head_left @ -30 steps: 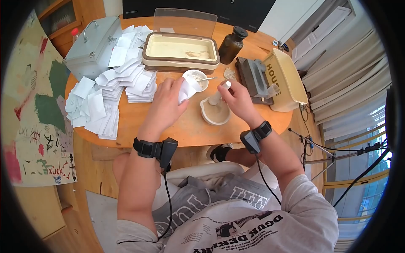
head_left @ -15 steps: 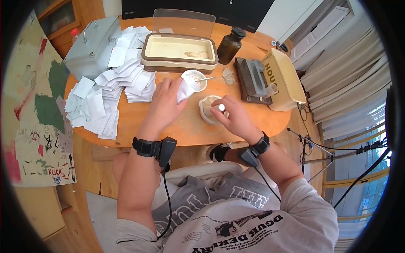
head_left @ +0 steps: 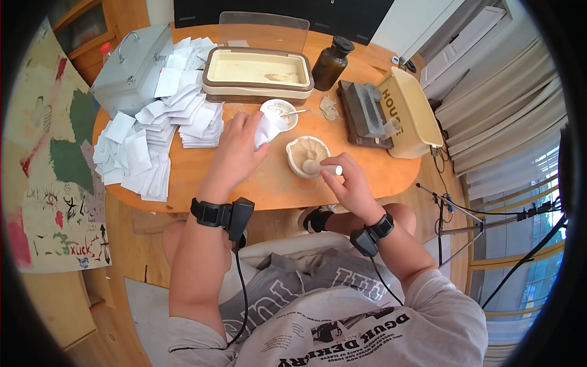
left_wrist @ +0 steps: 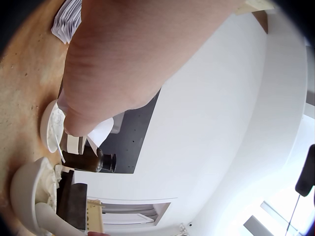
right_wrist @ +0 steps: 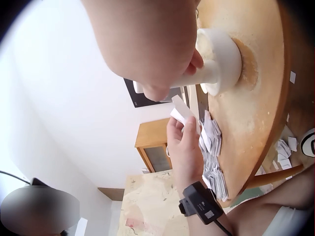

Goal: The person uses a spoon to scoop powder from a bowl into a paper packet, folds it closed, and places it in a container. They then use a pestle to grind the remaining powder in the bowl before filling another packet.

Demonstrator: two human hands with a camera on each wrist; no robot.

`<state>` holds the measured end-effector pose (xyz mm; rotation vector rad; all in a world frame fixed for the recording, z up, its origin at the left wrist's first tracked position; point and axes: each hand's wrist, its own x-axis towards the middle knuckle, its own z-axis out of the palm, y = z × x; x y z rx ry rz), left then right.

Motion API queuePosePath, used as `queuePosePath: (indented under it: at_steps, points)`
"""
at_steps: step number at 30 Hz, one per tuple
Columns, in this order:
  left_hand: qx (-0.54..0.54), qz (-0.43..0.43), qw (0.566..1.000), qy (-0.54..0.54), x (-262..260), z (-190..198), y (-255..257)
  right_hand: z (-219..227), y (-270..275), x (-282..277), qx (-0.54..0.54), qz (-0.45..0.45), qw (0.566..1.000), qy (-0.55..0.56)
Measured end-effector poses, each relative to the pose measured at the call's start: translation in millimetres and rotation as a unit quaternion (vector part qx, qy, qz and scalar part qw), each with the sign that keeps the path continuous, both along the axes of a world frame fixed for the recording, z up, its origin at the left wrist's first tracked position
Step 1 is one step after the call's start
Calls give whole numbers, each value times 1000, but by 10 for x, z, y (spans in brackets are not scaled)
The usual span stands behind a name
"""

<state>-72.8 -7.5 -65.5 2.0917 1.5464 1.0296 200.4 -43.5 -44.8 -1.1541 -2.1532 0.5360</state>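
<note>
My right hand (head_left: 354, 188) pinches a white pestle (head_left: 323, 167), its head resting in the white mortar (head_left: 291, 160) and its handle tilted out to the right. Pale beige powder lies inside the mortar, heaped toward the far side. In the left hand (head_left: 234, 150) is a folded white paper packet (head_left: 265, 131), pinched between thumb and fingers. That packet overlaps the near edge of a small white bowl (head_left: 269, 104) of pale contents, with a spoon (head_left: 296, 112) leaning in it. The right wrist view also shows the packet (right_wrist: 182, 107), held upright with a pointed corner.
Piles of white paper packets (head_left: 160, 116) cover the table's left side beside a grey metal case (head_left: 131, 67). A cream box (head_left: 257, 93), brown bottle (head_left: 330, 66), balance scale (head_left: 365, 116) and yellow bin (head_left: 413, 116) stand behind and right. A crumpled wrapper (head_left: 329, 107) lies near the scale.
The pestle swung round the mortar: its handle first leaned away, then toward me, and now lies low to the right. The powder shows more fully. My left hand has stayed still with the packet.
</note>
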Motion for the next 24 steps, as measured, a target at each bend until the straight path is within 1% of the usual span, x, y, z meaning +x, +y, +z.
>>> queuePosePath:
  at_steps: [4,11,13,17,19,23,24]
  points:
    - [1,-2,1000,-1,3,-22,-4,-34,-36,43,-24,-21,999,41]
    - [-1,-3,1000,6,10,-26,9,-106,-60,137,-56,-47,996,52]
    - [6,-8,1000,3,-4,-26,-6,-189,-61,160,-100,-56,981,157]
    - [-2,-4,1000,8,-4,-12,-2,-127,-64,173,-103,-62,982,143]
    - [0,-1,1000,1,0,-17,-15,-181,-47,264,-94,-52,989,97]
    - [-2,-4,1000,-1,-5,-8,-9,-186,-47,255,-93,-55,989,102]
    - [-1,-4,1000,1,-3,-6,-11,-185,-51,232,-105,-62,985,123]
